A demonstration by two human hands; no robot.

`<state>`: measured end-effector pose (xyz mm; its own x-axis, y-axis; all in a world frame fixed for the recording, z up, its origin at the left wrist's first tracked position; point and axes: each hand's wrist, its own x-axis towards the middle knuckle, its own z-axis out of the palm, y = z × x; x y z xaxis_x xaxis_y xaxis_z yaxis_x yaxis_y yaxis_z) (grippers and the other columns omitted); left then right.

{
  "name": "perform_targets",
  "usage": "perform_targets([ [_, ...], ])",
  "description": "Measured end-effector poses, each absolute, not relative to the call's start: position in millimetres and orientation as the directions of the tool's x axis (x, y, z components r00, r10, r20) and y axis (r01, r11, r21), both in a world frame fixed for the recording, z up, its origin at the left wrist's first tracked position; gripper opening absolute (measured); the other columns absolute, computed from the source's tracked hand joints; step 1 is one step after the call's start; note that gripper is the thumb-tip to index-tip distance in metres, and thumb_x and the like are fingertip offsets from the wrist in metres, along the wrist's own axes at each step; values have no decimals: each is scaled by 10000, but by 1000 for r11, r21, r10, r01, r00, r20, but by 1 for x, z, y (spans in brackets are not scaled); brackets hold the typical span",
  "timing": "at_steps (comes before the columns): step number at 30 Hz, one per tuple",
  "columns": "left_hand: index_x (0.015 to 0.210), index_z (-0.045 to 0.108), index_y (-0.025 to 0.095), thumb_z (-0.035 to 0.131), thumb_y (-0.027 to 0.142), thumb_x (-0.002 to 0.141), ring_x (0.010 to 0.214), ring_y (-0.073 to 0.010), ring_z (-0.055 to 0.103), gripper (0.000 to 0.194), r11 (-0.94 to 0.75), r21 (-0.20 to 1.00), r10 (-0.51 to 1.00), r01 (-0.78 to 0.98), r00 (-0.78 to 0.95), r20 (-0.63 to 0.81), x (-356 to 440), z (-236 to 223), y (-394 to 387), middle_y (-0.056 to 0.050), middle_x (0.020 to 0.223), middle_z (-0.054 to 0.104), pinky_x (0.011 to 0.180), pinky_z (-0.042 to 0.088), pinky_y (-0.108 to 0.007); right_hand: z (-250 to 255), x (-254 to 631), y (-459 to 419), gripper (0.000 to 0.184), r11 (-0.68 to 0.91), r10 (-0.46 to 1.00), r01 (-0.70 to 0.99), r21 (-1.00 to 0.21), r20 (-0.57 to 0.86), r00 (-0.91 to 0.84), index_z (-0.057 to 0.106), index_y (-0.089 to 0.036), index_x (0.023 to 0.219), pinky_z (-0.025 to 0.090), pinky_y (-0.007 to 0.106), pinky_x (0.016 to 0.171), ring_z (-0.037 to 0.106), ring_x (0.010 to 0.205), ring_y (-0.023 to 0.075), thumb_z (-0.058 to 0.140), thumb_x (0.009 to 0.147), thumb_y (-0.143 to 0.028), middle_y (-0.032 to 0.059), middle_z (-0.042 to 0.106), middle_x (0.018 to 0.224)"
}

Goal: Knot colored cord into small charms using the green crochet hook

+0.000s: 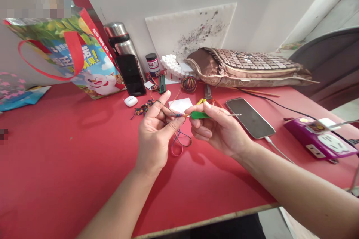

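My right hand grips a crochet hook by its green handle, with thin metal ends sticking out on both sides. Multicoloured yarn is looped round the hook's left shaft. Thumb and fingers of my left hand pinch this small piece of yarn work, and a strand runs over the raised index finger. Below the hands, a loose loop of red and blue yarn hangs down. Just behind the left hand lies a knotted multicoloured yarn piece. Farther back is a ball of the same yarn.
On the red table stand a gift bag, a steel flask, an upright black phone and a jar. A white earbud case, pliers, a charging phone, a purple power strip and a brown cushion lie around.
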<state>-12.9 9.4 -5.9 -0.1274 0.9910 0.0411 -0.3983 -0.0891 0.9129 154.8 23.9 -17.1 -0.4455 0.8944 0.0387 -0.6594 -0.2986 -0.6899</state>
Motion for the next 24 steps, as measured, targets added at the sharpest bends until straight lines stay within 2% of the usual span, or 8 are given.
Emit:
perform_targets([
  [5, 1179, 893, 335, 1064, 170, 609, 788, -91, 703, 618, -140, 906, 984, -399, -157, 83, -16, -5, 12, 59, 751, 703, 856, 608, -187, -15, 160, 20, 257, -253, 876, -625, -739, 100, -472, 880, -180, 1077, 301, 177, 399, 366, 368, 26, 786, 1014, -410, -34, 651, 574],
  [11, 1116, 897, 308, 1087, 148, 513, 694, -61, 651, 652, 3, 873, 993, -488, -100, -59, -6, 0, 5, 79, 710, 676, 719, 589, -158, -17, 158, 11, 257, -3, 891, -567, -823, 255, -375, 854, -204, 1164, 379, 203, 441, 486, 445, 56, 677, 1099, -379, -5, 715, 668],
  [16, 1246, 851, 253, 1048, 171, 613, 677, -47, 615, 668, -6, 878, 987, -478, -146, -73, 0, -1, -1, 85, 706, 648, 705, 560, -153, -21, 148, 8, 230, 225, 894, -477, -850, 375, -246, 816, -188, 1137, 395, 196, 472, 503, 506, 53, 639, 1121, -334, -32, 645, 673],
  [20, 1384, 784, 216, 1020, 149, 652, 674, -38, 597, 772, -6, 913, 987, -407, -148, -59, -2, -2, -1, 91, 751, 630, 673, 539, -151, -21, 149, 10, 234, 335, 870, -367, -868, 434, -235, 795, -173, 1102, 407, 187, 465, 506, 519, 54, 592, 1134, -284, -39, 611, 672],
  [24, 1449, 735, 179, 1000, 149, 693, 693, -50, 632, 802, -19, 924, 985, -382, -164, -47, -1, -3, 0, 85, 767, 657, 683, 558, -160, -30, 148, 7, 225, 506, 832, -169, -846, 530, -161, 771, -164, 1203, 452, 192, 503, 559, 572, 62, 586, 1140, -275, -34, 637, 712],
])
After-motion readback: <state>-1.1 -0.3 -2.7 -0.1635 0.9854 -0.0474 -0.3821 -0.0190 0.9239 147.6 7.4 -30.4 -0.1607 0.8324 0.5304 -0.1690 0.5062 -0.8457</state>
